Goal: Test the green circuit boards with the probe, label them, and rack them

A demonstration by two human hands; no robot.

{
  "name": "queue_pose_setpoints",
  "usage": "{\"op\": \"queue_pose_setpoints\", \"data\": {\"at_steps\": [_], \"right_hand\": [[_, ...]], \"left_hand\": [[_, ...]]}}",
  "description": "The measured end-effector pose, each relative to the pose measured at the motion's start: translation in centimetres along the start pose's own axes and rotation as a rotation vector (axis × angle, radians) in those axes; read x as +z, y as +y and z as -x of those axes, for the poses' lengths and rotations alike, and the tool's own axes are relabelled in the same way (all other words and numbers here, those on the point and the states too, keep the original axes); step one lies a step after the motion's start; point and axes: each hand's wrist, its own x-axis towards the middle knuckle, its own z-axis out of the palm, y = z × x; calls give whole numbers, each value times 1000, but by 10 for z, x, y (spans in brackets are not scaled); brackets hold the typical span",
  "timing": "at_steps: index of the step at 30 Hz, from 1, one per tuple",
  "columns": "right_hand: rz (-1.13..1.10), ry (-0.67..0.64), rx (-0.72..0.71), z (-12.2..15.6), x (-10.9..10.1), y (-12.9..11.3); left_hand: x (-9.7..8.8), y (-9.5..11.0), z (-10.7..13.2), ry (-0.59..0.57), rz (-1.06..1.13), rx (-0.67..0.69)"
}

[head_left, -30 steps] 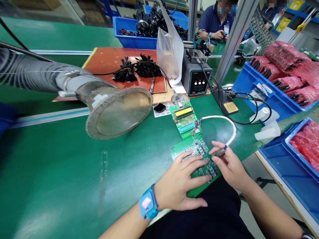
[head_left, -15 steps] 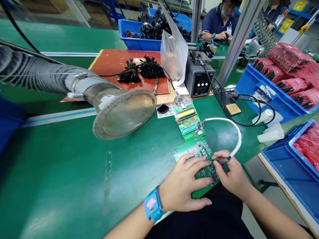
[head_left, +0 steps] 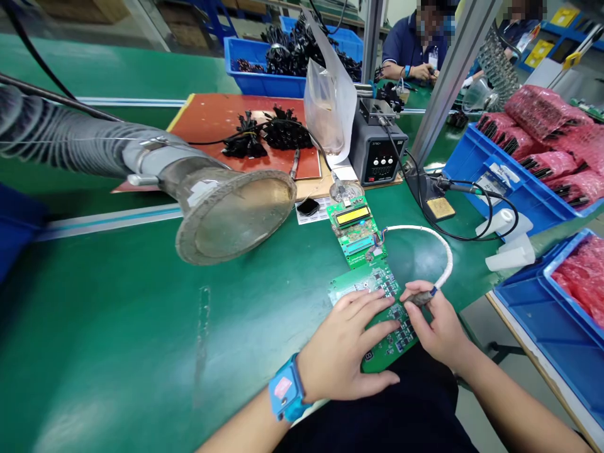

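circuit board (head_left: 392, 345) on the counter (head_left: 245, 333), long axis slanting from far left to near right, beneath the left hand (head_left: 342, 346), its fingers spread; right hand (head_left: 438, 327), pinching the grey cable end (head_left: 419, 299), at the board's right edge, contact unclear.

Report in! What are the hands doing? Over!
Left hand spread over circuit board. Right hand pinching gray cabled tool by board's right edge. In the way: left hand hides some board.
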Motion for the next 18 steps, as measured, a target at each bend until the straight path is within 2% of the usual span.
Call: {"op": "queue_pose_setpoints", "data": {"at_steps": [7,18], "right_hand": [[-49,-112,68,-2,-9,0],[-41,-52,53,-4,-5,0]], "left_hand": [[2,2,1,26,47,-46],[-1,4,-2,18,64,-77]]}}
